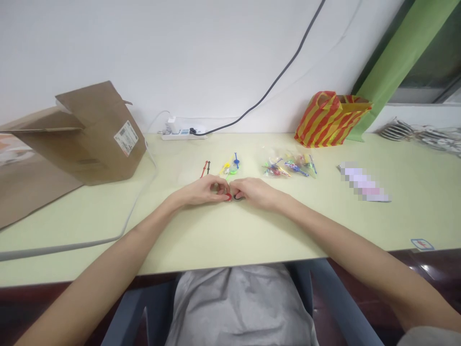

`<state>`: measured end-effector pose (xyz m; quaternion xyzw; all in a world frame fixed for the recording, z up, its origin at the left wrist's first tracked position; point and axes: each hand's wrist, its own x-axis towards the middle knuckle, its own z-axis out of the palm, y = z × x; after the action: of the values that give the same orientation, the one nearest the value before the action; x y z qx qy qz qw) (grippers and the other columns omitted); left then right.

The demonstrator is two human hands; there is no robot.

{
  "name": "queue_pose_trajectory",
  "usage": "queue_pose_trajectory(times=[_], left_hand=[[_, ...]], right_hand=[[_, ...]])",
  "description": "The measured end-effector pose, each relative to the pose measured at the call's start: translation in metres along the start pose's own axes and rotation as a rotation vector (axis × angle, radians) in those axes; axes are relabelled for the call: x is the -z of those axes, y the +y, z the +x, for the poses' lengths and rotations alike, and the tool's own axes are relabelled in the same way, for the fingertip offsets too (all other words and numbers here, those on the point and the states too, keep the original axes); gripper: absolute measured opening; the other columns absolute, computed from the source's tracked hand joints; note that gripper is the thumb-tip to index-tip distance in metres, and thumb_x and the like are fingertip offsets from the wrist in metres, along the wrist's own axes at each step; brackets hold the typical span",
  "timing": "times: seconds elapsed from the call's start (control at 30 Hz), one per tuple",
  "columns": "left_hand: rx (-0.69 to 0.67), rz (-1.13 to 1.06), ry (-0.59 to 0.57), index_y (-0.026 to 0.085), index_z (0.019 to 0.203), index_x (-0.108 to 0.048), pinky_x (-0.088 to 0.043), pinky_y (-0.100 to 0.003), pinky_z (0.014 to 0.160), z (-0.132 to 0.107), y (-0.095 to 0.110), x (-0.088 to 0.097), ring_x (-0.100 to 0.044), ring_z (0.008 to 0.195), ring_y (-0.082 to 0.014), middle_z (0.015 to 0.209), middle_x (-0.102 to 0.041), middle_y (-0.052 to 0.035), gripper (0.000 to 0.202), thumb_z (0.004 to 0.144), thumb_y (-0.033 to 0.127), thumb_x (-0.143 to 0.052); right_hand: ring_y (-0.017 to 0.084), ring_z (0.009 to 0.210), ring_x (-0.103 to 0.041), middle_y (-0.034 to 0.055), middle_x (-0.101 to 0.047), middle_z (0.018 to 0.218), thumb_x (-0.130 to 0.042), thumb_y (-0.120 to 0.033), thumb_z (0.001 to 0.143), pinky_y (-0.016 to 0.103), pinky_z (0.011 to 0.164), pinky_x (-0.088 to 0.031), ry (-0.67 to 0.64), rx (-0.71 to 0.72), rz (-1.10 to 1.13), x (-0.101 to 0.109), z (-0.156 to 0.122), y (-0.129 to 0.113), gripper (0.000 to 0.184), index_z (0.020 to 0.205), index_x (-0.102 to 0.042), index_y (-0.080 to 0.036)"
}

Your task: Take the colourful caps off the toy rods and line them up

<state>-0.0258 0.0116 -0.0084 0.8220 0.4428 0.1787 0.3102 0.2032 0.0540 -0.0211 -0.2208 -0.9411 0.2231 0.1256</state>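
Note:
My left hand (pixel 209 190) is closed, with a small red round plastic piece (pixel 228 197) pinched at its fingertips. Close beside it, my right hand (pixel 257 192) is curled, its fingers pinching a small black round plastic piece (pixel 236 196). The hands nearly meet just above the pale yellow table (pixel 230 240). Behind my left hand lie a red plastic stick (pixel 204 169) and a black plastic stick (pixel 208 167). Past my fingertips are a blue plastic piece (pixel 236 160), a yellow piece (pixel 226 166) and a green piece (pixel 233 172).
Clear bags of colourful small parts (pixel 290 166) lie right of centre. An open cardboard box (pixel 97 134) stands at left, with a grey cable (pixel 126 226) in front. A power strip (pixel 183 135), a striped bag (pixel 331 120) and a blurred flat packet (pixel 363 182) are also around.

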Motion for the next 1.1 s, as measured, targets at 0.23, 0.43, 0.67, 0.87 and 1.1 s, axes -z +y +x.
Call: queue_pose_trajectory(times=[0.23, 0.43, 0.67, 0.87, 1.1], left_hand=[[-0.001, -0.029, -0.010, 0.020, 0.095, -0.073, -0.044, -0.027, 0.072, 0.002, 0.001, -0.002, -0.058, 0.078, -0.0157, 0.082, -0.065, -0.0010, 0.020, 0.083, 0.035, -0.068], [0.014, -0.011, 0.004, 0.020, 0.093, -0.071, -0.042, -0.026, 0.070, 0.000, 0.000, -0.003, -0.055, 0.075, -0.0140, 0.081, -0.063, 0.0008, 0.019, 0.086, 0.038, -0.068], [0.039, -0.055, 0.016, 0.021, 0.098, -0.074, -0.042, -0.027, 0.070, -0.003, -0.001, -0.003, -0.056, 0.078, -0.0154, 0.084, -0.064, -0.0011, 0.028, 0.087, 0.046, -0.069], [0.047, -0.082, 0.004, 0.021, 0.100, -0.075, -0.043, -0.028, 0.073, -0.005, 0.003, -0.003, -0.060, 0.084, -0.0174, 0.091, -0.072, -0.0042, 0.034, 0.091, 0.052, -0.065], [0.081, -0.035, 0.058, 0.018, 0.093, -0.073, -0.040, -0.027, 0.068, -0.006, 0.001, -0.004, -0.055, 0.076, -0.0157, 0.086, -0.069, -0.0033, 0.046, 0.099, 0.057, -0.050]], right_hand=[[0.017, 0.084, -0.060, 0.0057, -0.068, 0.095, -0.051, 0.004, 0.080, 0.024, 0.067, -0.033, -0.034, -0.016, -0.073, -0.001, -0.001, -0.007, 0.025, 0.086, -0.054, -0.020], [0.013, 0.070, -0.052, -0.0012, -0.060, 0.075, -0.053, -0.006, 0.083, 0.024, 0.064, -0.030, 0.015, 0.000, 0.051, -0.001, -0.001, 0.004, 0.014, 0.079, -0.055, -0.019], [0.011, 0.061, -0.046, -0.0028, -0.057, 0.067, -0.060, -0.019, 0.086, 0.025, 0.060, -0.031, 0.047, -0.008, 0.188, 0.002, -0.002, 0.004, 0.012, 0.074, -0.059, -0.017], [0.011, 0.060, -0.044, -0.0022, -0.057, 0.065, -0.058, -0.036, 0.096, 0.025, 0.057, -0.030, 0.077, -0.011, 0.233, 0.000, -0.006, 0.007, 0.031, 0.076, -0.067, -0.015], [0.013, 0.062, -0.048, -0.0005, -0.058, 0.067, -0.046, -0.038, 0.105, 0.025, 0.062, -0.031, 0.268, -0.050, 0.023, -0.002, 0.009, 0.027, 0.039, 0.084, -0.070, -0.015]])
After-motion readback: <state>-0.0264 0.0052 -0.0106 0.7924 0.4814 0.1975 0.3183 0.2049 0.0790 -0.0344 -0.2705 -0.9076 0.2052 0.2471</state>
